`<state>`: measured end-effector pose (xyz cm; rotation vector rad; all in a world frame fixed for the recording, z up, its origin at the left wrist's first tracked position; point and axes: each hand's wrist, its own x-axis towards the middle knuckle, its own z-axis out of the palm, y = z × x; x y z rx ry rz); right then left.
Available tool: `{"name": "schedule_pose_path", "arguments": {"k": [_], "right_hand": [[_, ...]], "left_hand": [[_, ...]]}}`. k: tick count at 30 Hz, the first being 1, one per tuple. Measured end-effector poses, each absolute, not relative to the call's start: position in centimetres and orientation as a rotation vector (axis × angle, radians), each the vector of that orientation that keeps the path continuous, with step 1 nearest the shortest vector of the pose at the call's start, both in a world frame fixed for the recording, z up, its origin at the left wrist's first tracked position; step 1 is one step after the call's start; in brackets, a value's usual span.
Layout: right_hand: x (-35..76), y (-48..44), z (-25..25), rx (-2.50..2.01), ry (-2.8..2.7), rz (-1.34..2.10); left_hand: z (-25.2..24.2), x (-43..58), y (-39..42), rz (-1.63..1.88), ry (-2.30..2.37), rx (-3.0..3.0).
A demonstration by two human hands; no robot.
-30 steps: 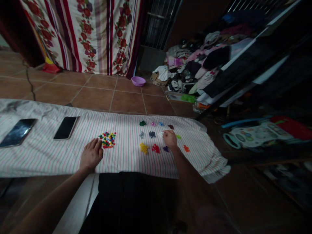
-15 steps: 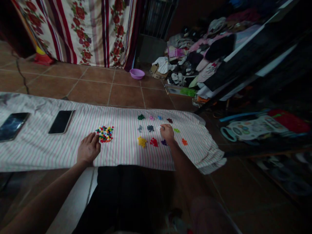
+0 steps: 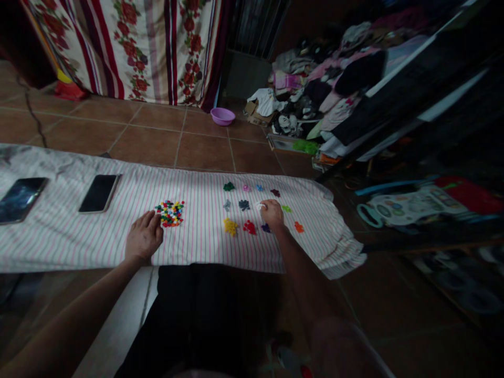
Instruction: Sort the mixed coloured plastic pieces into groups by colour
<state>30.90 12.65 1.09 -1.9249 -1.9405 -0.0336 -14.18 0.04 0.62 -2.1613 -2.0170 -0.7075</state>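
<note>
My left hand (image 3: 143, 237) lies palm down on the striped cloth (image 3: 205, 239), fingers stretched out, its fingertips at the edge of a mixed pile of small coloured pieces (image 3: 170, 214). Over a small white pile (image 3: 260, 206), my right hand (image 3: 272, 213) has its fingers drawn together; whatever is between them is hidden. Around it are small single-colour piles: dark grey (image 3: 244, 205), red (image 3: 249, 227), yellow (image 3: 230, 227), light green (image 3: 286, 208) and orange (image 3: 298, 227). A dark purple pile (image 3: 266, 228) sits partly behind my right wrist.
Two phones, one dark (image 3: 99, 193) and one shiny (image 3: 22, 199), lie on the left of the cloth. Beyond the far edge, a purple basin (image 3: 222, 116) stands on the tiled floor. Heaped clothes (image 3: 311, 89) and a rack are at the right.
The view has shifted slightly. My right hand stays at the white pile, and more of the white pieces now show beside its fingertips. My left hand has hardly moved.
</note>
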Motion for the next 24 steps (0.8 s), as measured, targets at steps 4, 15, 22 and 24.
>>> {"name": "schedule_pose_path", "arguments": {"k": [4,15,22,24], "right_hand": [[30.9,12.6,1.5,-1.922,-1.918,-0.028],[27.8,12.9,4.3,-1.74,-1.804,-0.005],[16.8,12.2,5.3,-1.387,-1.894,0.301],[13.1,11.0,4.8,-1.285,-1.963,0.458]], "left_hand": [[0.7,-14.1,0.0,-0.683,-2.013,-2.166],[0.9,-14.0,0.0,-0.678,-2.028,-2.178],[1.1,-13.8,0.0,-0.639,-2.067,-2.153],[1.1,-13.8,0.0,-0.637,-2.075,-2.151]]}}
